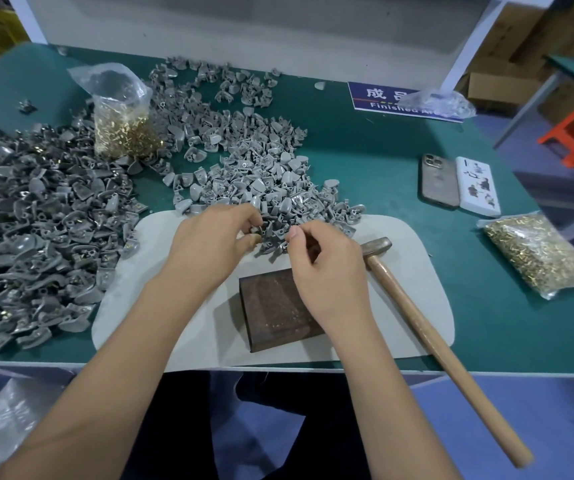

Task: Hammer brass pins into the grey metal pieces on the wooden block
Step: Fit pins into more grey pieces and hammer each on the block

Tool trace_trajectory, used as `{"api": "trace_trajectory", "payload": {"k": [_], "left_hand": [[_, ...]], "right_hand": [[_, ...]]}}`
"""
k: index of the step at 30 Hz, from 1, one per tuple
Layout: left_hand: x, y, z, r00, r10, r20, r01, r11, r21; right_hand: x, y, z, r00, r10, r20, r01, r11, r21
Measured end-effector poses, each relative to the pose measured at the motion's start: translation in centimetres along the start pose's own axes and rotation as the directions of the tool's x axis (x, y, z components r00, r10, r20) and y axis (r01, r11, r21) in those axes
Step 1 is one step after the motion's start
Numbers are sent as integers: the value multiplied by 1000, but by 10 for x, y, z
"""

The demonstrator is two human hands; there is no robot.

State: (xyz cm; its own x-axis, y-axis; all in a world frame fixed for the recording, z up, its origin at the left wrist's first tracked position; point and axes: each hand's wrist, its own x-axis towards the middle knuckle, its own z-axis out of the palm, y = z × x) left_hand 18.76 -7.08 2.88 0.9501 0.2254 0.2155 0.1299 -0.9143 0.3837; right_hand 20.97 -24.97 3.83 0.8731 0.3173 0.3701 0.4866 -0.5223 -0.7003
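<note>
- Your left hand [209, 240] is pinching a grey metal piece [256, 233] at the pile's near edge.
- Your right hand [327, 268] is curling its fingers beside it; what it's holding, I cannot tell.
- The wooden block [275, 313] is sitting near the tabletop's front edge, the hammer [417, 320] lying just right of it.
</note>
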Motion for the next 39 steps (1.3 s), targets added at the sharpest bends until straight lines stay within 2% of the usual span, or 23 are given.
{"api": "trace_trajectory", "payload": {"k": [2, 5, 8, 11, 13, 17, 20, 22, 24, 26, 27, 28, 30, 33, 36, 39], "left_hand": [[-1, -2, -1, 999, -28, -28, 24, 988, -150], [-6, -3, -3, 995, -95, -33, 74, 920, -386], [-12, 0, -4, 993, -119, -25, 88, 843, -531], [-19, 2, -6, 993, -108, -49, 57, 799, -598], [-21, 1, -5, 993, -114, -21, 83, 826, -557], [-22, -9, -4, 989, -150, 2, 147, 967, -210], [-25, -16, -15, 985, -167, -33, 155, 962, -225], [-30, -30, -32, 972, -233, -34, 219, 948, -231], [-37, -54, -50, 935, -321, -151, 303, 944, -131], [-45, -71, -66, 861, -382, -337, 388, 920, -50], [-47, -72, -70, 829, -396, -394, 397, 914, -84], [-48, -68, -71, 825, -386, -414, 361, 922, -139], [-46, -49, -64, 896, -293, -335, 223, 947, -232], [-40, -16, -35, 983, -161, -83, 125, 935, -333], [-27, 2, -9, 996, -82, 25, 86, 962, -259], [-13, 5, 1, 993, -101, 64, 108, 986, -127]], "right_hand": [[0, 0, 0, 1000, -2, -5, 2, 1000, 2], [0, 1, -1, 1000, -6, -9, 6, 1000, -6], [0, 2, 0, 1000, -7, -2, 7, 1000, -16], [0, 1, 1, 1000, -20, 13, 21, 998, -51], [0, 1, 1, 999, -30, 28, 32, 996, -83], [-1, 0, 1, 1000, -12, 27, 14, 998, -69], [-1, 0, 1, 1000, -4, 18, 5, 998, -56], [-1, 0, 0, 1000, 0, 19, 1, 999, -50], [-1, 1, 0, 1000, 5, 22, -4, 999, -41], [-1, 1, 1, 1000, 4, 25, -3, 999, -45], [-1, 0, 1, 1000, 0, 25, 1, 999, -50], [-1, 0, 1, 1000, -1, 25, 3, 999, -54], [0, 0, 1, 1000, -1, 27, 3, 998, -59], [0, 1, 1, 1000, -6, 30, 8, 998, -66], [0, 1, 2, 1000, -15, 15, 16, 998, -64], [0, 1, 3, 1000, -18, 15, 19, 999, -42]]}}
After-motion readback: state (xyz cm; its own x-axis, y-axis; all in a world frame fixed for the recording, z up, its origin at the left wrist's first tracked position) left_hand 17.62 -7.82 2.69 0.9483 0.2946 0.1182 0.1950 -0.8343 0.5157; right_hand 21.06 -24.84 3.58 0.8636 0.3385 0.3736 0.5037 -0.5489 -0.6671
